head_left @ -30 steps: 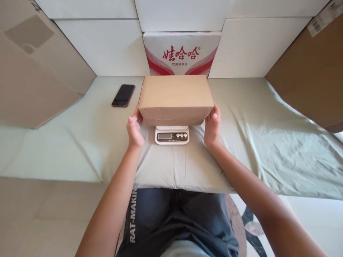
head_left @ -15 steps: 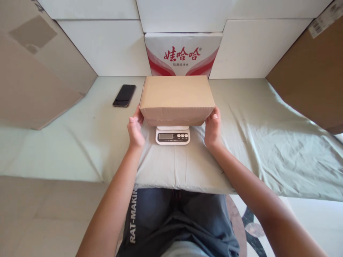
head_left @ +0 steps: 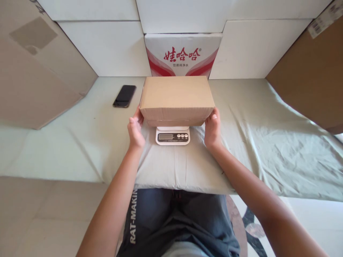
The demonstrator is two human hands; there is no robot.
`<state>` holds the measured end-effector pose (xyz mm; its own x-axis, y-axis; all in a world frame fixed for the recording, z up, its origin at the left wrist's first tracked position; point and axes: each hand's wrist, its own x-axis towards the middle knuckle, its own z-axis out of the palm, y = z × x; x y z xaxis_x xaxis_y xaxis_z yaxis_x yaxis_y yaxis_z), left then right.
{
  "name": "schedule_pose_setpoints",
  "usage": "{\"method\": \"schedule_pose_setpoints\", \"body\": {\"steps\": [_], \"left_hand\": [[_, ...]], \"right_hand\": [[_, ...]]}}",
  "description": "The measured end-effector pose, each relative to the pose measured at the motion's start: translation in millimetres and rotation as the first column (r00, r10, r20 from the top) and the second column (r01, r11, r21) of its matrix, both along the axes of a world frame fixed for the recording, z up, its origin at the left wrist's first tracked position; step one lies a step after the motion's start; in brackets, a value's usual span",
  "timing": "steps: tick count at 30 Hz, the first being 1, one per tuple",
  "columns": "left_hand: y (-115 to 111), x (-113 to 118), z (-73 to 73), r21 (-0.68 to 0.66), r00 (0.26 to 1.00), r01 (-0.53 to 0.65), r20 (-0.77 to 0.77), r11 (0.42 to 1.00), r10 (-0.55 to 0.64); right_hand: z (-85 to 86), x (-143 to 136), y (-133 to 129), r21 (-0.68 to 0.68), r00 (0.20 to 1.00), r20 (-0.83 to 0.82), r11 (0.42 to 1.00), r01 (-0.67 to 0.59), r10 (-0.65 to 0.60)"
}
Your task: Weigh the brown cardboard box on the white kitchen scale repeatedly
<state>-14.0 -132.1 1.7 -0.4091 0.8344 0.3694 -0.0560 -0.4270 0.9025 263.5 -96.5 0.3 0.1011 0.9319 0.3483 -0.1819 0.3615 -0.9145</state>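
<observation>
A plain brown cardboard box [head_left: 177,92] sits over a small white digital kitchen scale [head_left: 173,140], covering its platform. The scale's front panel shows, with a blank-looking display and several round buttons. At the box's left side is my left hand [head_left: 136,132], its fingers partly hidden behind the edge and its thumb raised. My right hand [head_left: 213,128] holds the opposite side near the lower front corner, fingers tucked beside and under it. Whether the box rests fully on the scale or is partly held up by the hands, I cannot tell.
A dark smartphone [head_left: 124,96] lies left of the box on the pale green cloth [head_left: 75,142]. Behind stands a white carton with red print [head_left: 182,53]. Large brown cartons stand at left [head_left: 40,71] and right [head_left: 316,71]. The cloth's front edge runs above my legs.
</observation>
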Motion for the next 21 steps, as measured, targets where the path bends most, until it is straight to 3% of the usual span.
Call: {"method": "schedule_pose_setpoints", "body": {"steps": [11,21], "left_hand": [[-2.5,0.8,2.7,-0.023,1.0,-0.003,0.0,1.0,0.003],[-1.3,0.5,1.9,-0.027,1.0,0.001,0.016,1.0,-0.001]], "right_hand": [[7.9,-2.9,-3.9,-0.028,1.0,-0.021,1.0,0.006,-0.006],[4.7,-2.0,-3.2,-0.012,1.0,0.002,1.0,-0.005,0.005]]}}
